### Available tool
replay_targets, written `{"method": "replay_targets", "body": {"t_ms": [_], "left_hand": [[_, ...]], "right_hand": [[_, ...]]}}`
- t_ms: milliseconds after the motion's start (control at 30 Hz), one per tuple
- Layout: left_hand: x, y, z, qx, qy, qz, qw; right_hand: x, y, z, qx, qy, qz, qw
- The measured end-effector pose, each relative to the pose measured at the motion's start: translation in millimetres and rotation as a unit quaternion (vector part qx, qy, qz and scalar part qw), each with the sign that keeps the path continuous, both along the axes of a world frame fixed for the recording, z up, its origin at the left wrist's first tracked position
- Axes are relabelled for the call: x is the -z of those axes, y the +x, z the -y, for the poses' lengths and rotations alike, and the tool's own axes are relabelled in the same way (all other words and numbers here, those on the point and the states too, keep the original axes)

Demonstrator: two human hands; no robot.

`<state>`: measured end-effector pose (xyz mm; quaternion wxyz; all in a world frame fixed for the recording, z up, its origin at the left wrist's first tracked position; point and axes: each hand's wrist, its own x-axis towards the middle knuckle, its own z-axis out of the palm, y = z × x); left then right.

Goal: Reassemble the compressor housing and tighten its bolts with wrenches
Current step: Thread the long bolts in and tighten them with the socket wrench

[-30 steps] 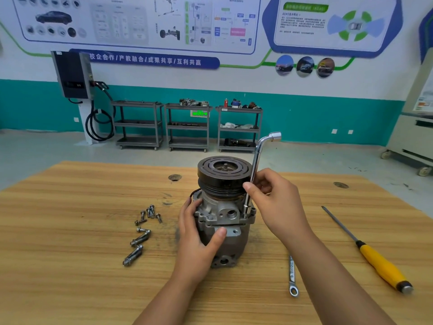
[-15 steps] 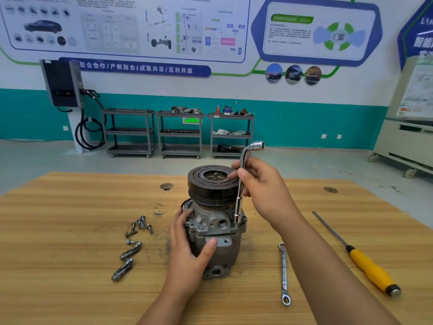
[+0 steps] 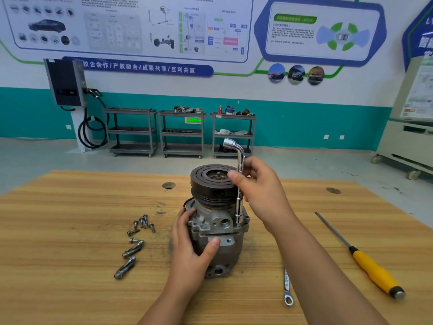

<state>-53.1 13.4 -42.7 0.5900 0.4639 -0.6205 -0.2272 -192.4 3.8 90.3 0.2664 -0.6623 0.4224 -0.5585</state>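
Observation:
A grey metal compressor stands upright on the wooden table, its black grooved pulley on top. My left hand grips the housing from the left, thumb across the front. My right hand pinches the shaft of a chrome L-shaped socket wrench that stands vertical. The wrench's lower socket sits on a bolt at the housing's right flange, and its bent top points left.
Several loose bolts and longer bolts lie left of the compressor. A flat ring wrench lies to the right of my right forearm. Further right lies a yellow-handled screwdriver. Shelving carts stand by the far wall.
My right hand has slid up the wrench shaft and turned it, so the bent top has swung from pointing right to pointing left. My left hand keeps its hold.

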Motion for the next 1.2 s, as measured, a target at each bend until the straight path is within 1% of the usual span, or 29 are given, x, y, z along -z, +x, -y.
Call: {"method": "replay_targets", "body": {"t_ms": [133,233,333,533,600,667,800,867,967,1000,1100,1200], "left_hand": [[0,1,0,-0.003,0.006,0.004,1.000],[0,0,0,-0.002,0.010,0.001,1.000],[0,1,-1,0.001,0.012,0.000,1.000],[-1,1,-1,0.000,0.012,0.001,1.000],[0,1,-1,0.001,0.012,0.000,1.000],[0,1,0,0.001,0.014,0.001,1.000],[0,1,0,0.004,0.013,-0.001,1.000],[1,2,1,0.006,0.014,-0.002,1.000],[1,2,1,0.005,0.015,0.001,1.000],[1,2,1,0.005,0.014,0.000,1.000],[1,2,1,0.007,0.013,-0.002,1.000],[1,2,1,0.007,0.011,-0.001,1.000]], "right_hand": [[2,-8,-1,-0.050,0.041,0.005,0.998],[2,-10,-2,-0.079,0.047,0.025,0.995],[4,-6,-2,-0.062,0.030,0.066,0.995],[9,1,3,-0.001,0.015,0.076,0.997],[8,-1,2,-0.019,0.026,0.080,0.996],[6,-4,-1,-0.047,0.034,0.063,0.996],[7,-8,-2,-0.066,0.044,0.049,0.996],[7,-9,-3,-0.068,0.046,0.065,0.995],[7,-7,-2,-0.060,0.054,0.127,0.989],[7,-5,-1,-0.053,0.053,0.133,0.988],[8,-3,1,-0.045,0.053,0.124,0.990],[8,-6,-1,-0.080,0.062,0.119,0.988]]}}
